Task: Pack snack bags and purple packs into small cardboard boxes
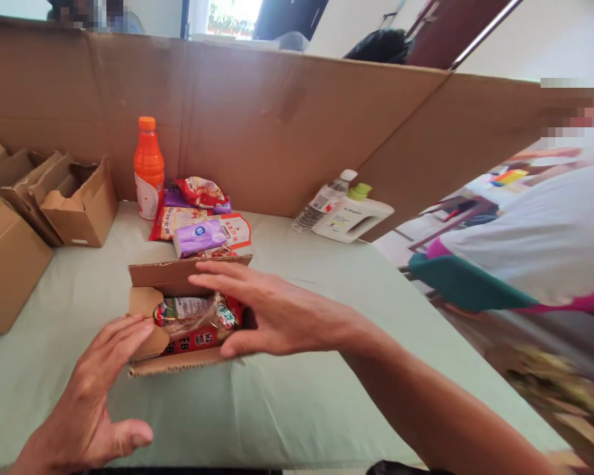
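Observation:
In front of me a small cardboard box (pixel 165 274) stands with its top flaps up. Inside lie a red snack bag (pixel 195 341) with dark printed characters and another shiny packet (pixel 185 308), partly covered by clear wrap. My left hand (pixel 96 389) is at the box's left end, fingertips by the folded-in end flap (pixel 146 303), thumb spread away. Over the right end reaches my right hand (pixel 277 313), its fingers stretched above the far flap and its thumb near the close edge. Neither hand grips anything; whether the fingertips touch the cardboard I cannot tell.
Behind the box lie a purple tissue pack (pixel 200 237), red snack bags (pixel 202 192) and an orange drink bottle (pixel 148 171). Several cardboard boxes (pixel 82 208) stand at left. A water bottle (pixel 324 201) and white jug (pixel 354 218) lean at the cardboard wall (pixel 277 132).

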`<action>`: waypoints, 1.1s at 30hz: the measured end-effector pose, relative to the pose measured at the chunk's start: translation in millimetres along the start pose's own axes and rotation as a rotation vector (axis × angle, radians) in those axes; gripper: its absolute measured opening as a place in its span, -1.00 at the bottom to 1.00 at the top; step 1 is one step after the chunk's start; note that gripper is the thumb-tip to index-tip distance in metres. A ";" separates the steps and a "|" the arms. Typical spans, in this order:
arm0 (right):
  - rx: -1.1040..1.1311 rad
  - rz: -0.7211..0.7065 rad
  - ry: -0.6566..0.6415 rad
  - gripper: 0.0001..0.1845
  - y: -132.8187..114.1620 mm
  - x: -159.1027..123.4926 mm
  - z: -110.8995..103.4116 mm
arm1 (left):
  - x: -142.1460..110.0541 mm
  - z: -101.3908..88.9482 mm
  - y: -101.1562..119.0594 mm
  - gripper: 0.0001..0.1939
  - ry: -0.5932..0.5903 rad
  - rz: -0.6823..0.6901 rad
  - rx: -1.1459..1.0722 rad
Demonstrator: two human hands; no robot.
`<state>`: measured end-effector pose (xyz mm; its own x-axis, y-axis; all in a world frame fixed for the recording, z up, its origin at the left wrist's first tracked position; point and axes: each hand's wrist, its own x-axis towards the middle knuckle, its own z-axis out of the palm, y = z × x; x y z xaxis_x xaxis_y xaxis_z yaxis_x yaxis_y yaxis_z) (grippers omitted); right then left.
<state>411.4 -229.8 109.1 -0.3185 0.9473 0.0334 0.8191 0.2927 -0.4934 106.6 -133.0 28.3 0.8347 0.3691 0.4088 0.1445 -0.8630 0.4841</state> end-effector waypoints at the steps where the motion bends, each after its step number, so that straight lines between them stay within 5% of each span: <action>1: 0.010 -0.013 0.067 -0.12 3.0 -8.4 -4.9 | 0.4 1.7 -0.3 -0.25 0.018 -0.020 0.027; 5: 0.009 -0.031 0.251 -0.30 12.4 -36.9 -16.9 | 3.2 12.6 -0.2 -0.48 0.148 -0.074 0.087; 11: -0.006 0.013 0.366 0.03 26.3 -28.8 -8.1 | 13.0 21.3 3.2 -0.33 0.318 -0.205 0.175; 14: -0.011 -0.028 0.275 -0.18 31.8 -26.4 15.1 | 18.3 21.5 3.2 -0.28 0.333 -0.190 0.248; 19: -0.128 -0.021 0.193 -0.34 32.9 -41.8 53.1 | 26.7 25.2 -9.5 -0.55 0.142 -0.088 0.142; 28: -0.351 -0.087 -0.042 -0.03 26.5 6.9 28.2 | 33.2 23.1 -32.2 -0.53 0.167 -0.031 0.075; 33: -0.378 -0.001 -0.001 -0.12 27.4 -27.6 27.3 | 38.0 42.5 -31.7 -0.45 0.128 -0.039 0.049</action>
<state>429.6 -251.5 71.0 -0.3195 0.9470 0.0324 0.9370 0.3208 -0.1382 156.4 -106.3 -4.3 0.7537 0.4411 0.4872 0.2039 -0.8616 0.4648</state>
